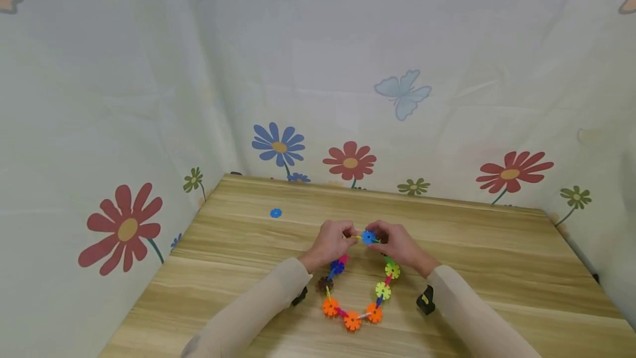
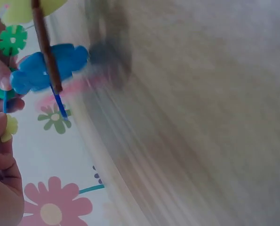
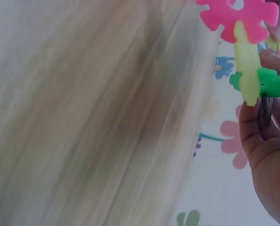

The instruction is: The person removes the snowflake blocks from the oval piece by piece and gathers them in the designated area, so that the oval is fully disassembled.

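Note:
A chain of colourful notched plastic discs hangs between the two hands in a loop over the table. The left hand (image 1: 332, 243) pinches a yellow disc (image 2: 10, 129) at one end of it. A blue disc (image 1: 369, 236) sits between the hands, by the yellow one. The right hand (image 1: 400, 245) pinches the chain on the other side, around a green disc (image 2: 12, 40). Orange discs (image 1: 352, 321) form the loop's near part. In the right wrist view, a pink disc (image 3: 243, 19) and a green disc (image 3: 271, 83) show near the right fingers. Whether yellow and blue interlock, I cannot tell.
A single blue disc (image 1: 275, 212) lies apart on the wooden table (image 1: 238, 236), towards the back left. Behind the table hangs a pale curtain (image 1: 318, 70) printed with flowers and butterflies. Dark straps (image 1: 425, 300) are on the wrists.

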The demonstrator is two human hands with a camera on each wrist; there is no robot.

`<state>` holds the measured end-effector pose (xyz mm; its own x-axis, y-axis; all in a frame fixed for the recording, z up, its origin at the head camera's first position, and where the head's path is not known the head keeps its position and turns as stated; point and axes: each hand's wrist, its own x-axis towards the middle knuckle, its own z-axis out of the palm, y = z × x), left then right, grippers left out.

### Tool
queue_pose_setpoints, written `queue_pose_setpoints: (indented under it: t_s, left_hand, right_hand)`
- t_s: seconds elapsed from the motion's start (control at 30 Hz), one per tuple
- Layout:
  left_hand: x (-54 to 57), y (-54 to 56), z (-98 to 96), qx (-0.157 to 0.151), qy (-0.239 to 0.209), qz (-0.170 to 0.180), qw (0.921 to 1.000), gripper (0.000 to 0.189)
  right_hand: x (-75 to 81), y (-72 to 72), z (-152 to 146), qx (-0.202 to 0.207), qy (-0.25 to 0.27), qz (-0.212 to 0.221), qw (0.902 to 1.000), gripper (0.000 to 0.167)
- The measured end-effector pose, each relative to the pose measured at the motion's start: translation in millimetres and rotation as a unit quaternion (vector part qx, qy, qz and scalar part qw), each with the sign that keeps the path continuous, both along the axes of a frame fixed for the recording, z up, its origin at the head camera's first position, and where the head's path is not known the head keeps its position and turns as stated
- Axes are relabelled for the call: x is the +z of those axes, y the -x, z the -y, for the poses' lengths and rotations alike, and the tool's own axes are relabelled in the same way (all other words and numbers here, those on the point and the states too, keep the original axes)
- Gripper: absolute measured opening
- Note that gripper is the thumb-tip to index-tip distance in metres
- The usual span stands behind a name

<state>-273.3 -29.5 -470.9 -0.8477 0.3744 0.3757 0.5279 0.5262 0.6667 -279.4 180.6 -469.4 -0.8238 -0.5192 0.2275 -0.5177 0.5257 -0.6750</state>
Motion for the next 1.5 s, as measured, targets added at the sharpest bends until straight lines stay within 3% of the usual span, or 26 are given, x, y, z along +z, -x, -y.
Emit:
queue_pose_setpoints:
  t_s: [0.13,0.27,0.47,0.53,0.8,0.9,1.1,1.23,1.5]
  left_hand:
    - [1.1,2.6,6.0,-0.006,-0.009,0.022,0.9997,0.014]
    - [1.4,7.1,16.7,0.006,-0.012,0.052,0.9986,0.011]
    - [2.5,16.4,40.3,0.05,0.008,0.052,0.9974,0.013]
    - [2.3,20.0,49.3,0.071,0.014,0.069,0.995,0.013]
    - [-10.1,35.8,85.3,0.104,0.024,0.084,0.9907,0.015]
    - [-13.2,39.3,94.8,0.126,0.024,0.106,0.9862,0.014]
    - [-16.1,47.2,108.0,0.156,0.011,0.133,0.9786,0.017]
    - [-18.0,51.9,113.4,0.169,0.034,0.138,0.9754,0.018]
    - [-18.8,56.2,119.8,0.164,0.069,0.145,0.9734,0.025]
  right_hand:
    - [-0.6,2.6,-4.5,-0.018,-0.003,-0.008,0.9998,0.03]
    - [0.6,2.2,-5.6,-0.01,-0.003,0.001,0.9999,0.031]
    - [3.3,-0.7,-5.6,-0.008,-0.006,0.014,0.9999,0.031]
    - [3.5,-1.1,-5.9,-0.01,-0.009,0.016,0.9998,0.031]
    - [1.7,-1.3,-7.2,-0.003,-0.012,0.011,0.9999,0.032]
    - [1.7,-1.5,-7.3,0.002,-0.013,0.007,0.9999,0.032]
    - [3.5,-2.0,-6.5,0.003,-0.017,0.008,0.9998,0.031]
    - [4.5,-2.2,-5.3,0.005,-0.016,0.01,0.9998,0.032]
    - [4.4,-3.0,-3.5,0.005,-0.019,0.014,0.9997,0.032]
